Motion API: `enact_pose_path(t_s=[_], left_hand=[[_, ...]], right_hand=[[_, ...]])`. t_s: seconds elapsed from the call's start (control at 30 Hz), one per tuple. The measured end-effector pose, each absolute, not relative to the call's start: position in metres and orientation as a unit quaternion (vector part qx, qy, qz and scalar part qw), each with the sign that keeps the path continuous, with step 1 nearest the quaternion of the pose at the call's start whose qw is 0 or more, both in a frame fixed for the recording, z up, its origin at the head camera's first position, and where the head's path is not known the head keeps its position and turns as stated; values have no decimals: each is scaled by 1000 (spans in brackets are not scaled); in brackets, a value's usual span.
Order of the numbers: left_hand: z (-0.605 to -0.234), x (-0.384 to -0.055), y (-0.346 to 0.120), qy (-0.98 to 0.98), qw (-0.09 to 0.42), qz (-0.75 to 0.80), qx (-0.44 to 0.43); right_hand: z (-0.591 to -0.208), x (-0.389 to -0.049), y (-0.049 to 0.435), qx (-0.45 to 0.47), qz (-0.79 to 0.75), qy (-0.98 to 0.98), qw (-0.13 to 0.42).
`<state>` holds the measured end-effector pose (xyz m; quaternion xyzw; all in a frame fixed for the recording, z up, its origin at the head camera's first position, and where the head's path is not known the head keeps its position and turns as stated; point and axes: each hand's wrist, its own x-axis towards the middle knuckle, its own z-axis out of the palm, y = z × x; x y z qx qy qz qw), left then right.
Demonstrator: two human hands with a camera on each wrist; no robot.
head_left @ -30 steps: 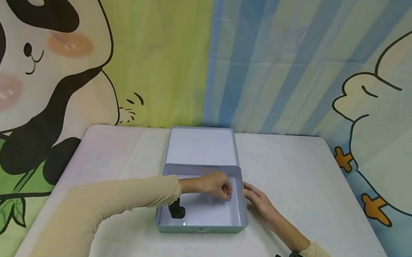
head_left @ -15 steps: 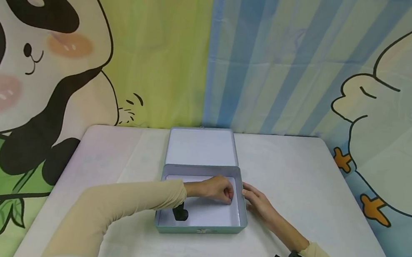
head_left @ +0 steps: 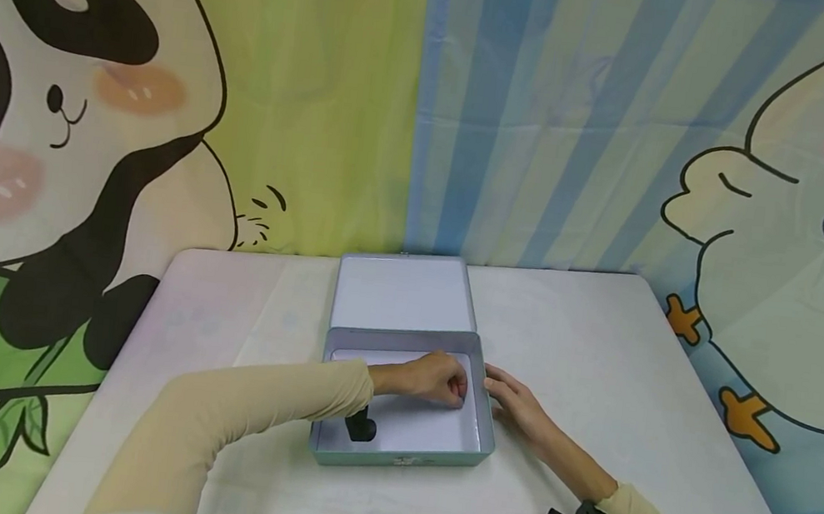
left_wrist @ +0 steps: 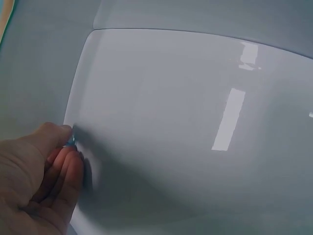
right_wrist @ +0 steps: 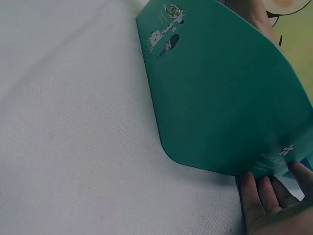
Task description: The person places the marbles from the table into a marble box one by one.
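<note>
A green tin box (head_left: pixel 398 460) with a pale inside stands on the table, its lid (head_left: pixel 404 294) folded back away from me. My left hand (head_left: pixel 433 376) reaches into the box near its right inner wall. In the left wrist view, the thumb and curled fingers of the left hand (left_wrist: pixel 44 171) pinch a small, clear bluish thing (left_wrist: pixel 71 141), mostly hidden; its kind cannot be told. My right hand (head_left: pixel 520 407) rests against the box's outer right side. The right wrist view has this hand's fingertips (right_wrist: pixel 248 180) touching the green wall (right_wrist: pixel 210 98).
A white cloth covers the table (head_left: pixel 570 332). Behind it hangs a curtain (head_left: pixel 547 120) with a panda and another cartoon animal. Black wrist cameras sit on both arms; the left one (head_left: pixel 361 426) is over the box.
My left hand has shifted slightly right and down inside the box, then stayed there over the last half second. The right hand and the box have hardly moved.
</note>
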<state>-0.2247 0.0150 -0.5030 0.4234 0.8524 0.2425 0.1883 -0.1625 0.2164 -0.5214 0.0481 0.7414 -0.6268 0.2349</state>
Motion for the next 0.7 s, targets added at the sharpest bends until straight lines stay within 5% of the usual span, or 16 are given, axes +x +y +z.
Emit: enact_pose_path(t_s=[0.37,0.7], left_hand=[[-468,-226,5,852,186,229,432],[-405,-216,-68,855,141,282,413]], right_hand=[[-523,-162,214,46,-630,740,230],[-520,-161,213,52,-622,749,221]])
